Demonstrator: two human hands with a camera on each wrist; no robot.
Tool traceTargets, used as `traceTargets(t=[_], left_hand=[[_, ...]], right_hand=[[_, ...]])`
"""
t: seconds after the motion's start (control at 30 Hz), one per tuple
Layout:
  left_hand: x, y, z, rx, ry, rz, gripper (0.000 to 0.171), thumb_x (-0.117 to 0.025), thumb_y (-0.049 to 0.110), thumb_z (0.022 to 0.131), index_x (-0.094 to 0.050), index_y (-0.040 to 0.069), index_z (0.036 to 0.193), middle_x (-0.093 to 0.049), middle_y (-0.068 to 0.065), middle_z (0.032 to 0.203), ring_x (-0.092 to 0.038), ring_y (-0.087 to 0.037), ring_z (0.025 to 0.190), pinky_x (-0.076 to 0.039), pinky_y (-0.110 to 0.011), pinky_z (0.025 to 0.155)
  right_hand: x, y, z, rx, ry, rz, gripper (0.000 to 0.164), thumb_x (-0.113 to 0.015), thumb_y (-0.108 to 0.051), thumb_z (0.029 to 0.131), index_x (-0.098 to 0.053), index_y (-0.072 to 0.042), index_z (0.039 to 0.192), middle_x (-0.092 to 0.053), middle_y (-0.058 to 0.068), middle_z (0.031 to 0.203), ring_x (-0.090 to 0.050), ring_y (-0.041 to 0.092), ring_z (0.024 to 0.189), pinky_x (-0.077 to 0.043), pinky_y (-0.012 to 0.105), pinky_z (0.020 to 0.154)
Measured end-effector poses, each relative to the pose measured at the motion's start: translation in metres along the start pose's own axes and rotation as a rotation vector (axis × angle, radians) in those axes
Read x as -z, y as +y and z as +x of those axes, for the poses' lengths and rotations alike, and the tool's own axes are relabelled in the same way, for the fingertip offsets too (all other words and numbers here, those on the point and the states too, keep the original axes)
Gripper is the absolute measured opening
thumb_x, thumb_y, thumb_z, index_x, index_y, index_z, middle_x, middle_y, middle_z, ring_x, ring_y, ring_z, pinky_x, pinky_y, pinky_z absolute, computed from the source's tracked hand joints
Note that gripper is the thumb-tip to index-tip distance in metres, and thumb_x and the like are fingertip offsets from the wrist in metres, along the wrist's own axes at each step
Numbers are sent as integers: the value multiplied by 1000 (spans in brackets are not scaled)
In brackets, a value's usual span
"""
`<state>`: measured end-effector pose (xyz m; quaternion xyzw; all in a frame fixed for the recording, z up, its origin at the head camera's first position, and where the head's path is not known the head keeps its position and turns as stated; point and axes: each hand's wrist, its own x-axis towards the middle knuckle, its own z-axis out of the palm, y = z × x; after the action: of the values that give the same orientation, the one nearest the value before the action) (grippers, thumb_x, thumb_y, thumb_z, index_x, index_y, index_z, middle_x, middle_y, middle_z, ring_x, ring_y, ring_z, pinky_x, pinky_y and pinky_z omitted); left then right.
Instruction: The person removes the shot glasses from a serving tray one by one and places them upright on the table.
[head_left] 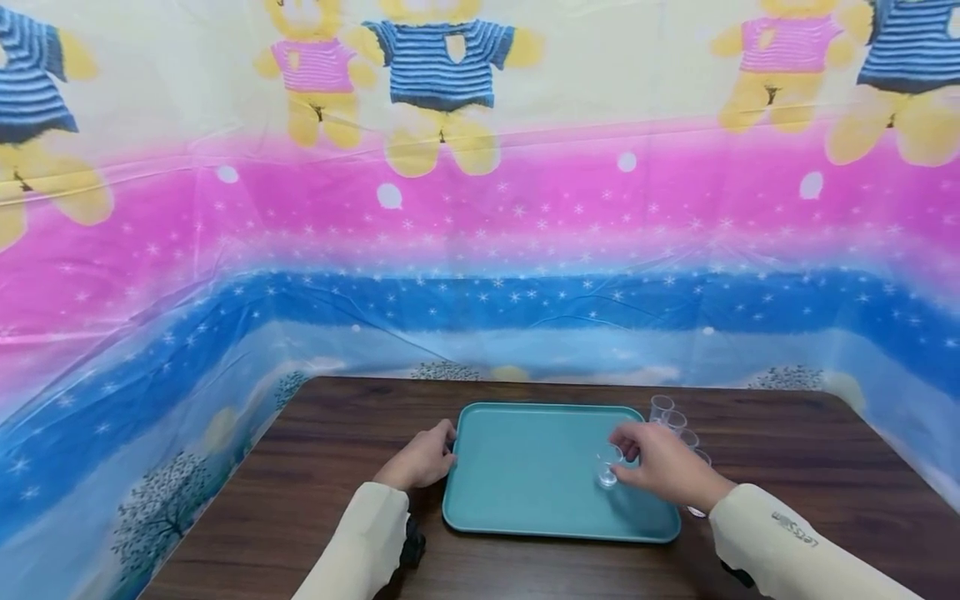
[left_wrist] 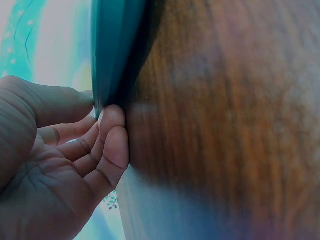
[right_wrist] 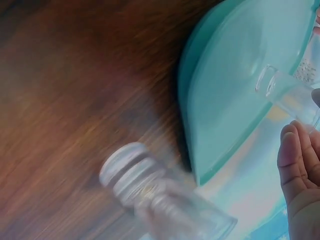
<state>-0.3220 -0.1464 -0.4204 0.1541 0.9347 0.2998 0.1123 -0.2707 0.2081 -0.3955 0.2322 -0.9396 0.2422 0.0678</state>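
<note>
A teal tray (head_left: 532, 467) lies on the wooden table. At its left rim is my left hand (head_left: 423, 457); in the left wrist view the thumb is on the rim (left_wrist: 107, 60) and the fingertips (left_wrist: 116, 145) curl beneath it, low by the tabletop. My right hand (head_left: 663, 467) pinches a small clear cup (head_left: 609, 475) between thumb and fingers, over the right part of the tray. In the right wrist view that cup (right_wrist: 292, 95) has its base toward the tray surface, with the fingers (right_wrist: 290, 152) near its upper end.
Several more clear cups (head_left: 662, 407) stand in a row just right of the tray, partly hidden behind my right hand. Up close in the right wrist view they (right_wrist: 170, 200) look blurred. A patterned cloth (head_left: 480, 300) hangs behind the table (head_left: 795, 467).
</note>
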Motion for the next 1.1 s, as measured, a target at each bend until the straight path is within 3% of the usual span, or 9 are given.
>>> traceTargets(t=[0.37, 0.83, 1.1], left_hand=[[-1, -1, 0, -13, 14, 0, 26, -53, 8, 97, -47, 2, 121, -54, -8, 90, -53, -19, 73, -44, -37, 63], [0, 5, -2, -4, 5, -4, 26, -53, 7, 97, -47, 2, 121, -54, -8, 91, -53, -19, 74, -44, -37, 64], [0, 4, -2, -4, 8, -6, 27, -53, 7, 97, -47, 2, 122, -54, -9, 92, -53, -19, 74, -45, -37, 64]], right_hand=[[15, 4, -22, 55, -9, -24, 26, -76, -18, 80, -66, -10, 102, -61, -3, 89, -57, 8, 76, -48, 25, 64], [31, 25, -68, 21, 64, -8, 24, -78, -15, 77, -65, -11, 97, -57, -10, 79, -54, 4, 69, -47, 23, 58], [42, 37, -95, -47, 54, -21, 23, -78, -14, 76, -65, -12, 95, -56, -11, 77, -52, 1, 66, -46, 23, 56]])
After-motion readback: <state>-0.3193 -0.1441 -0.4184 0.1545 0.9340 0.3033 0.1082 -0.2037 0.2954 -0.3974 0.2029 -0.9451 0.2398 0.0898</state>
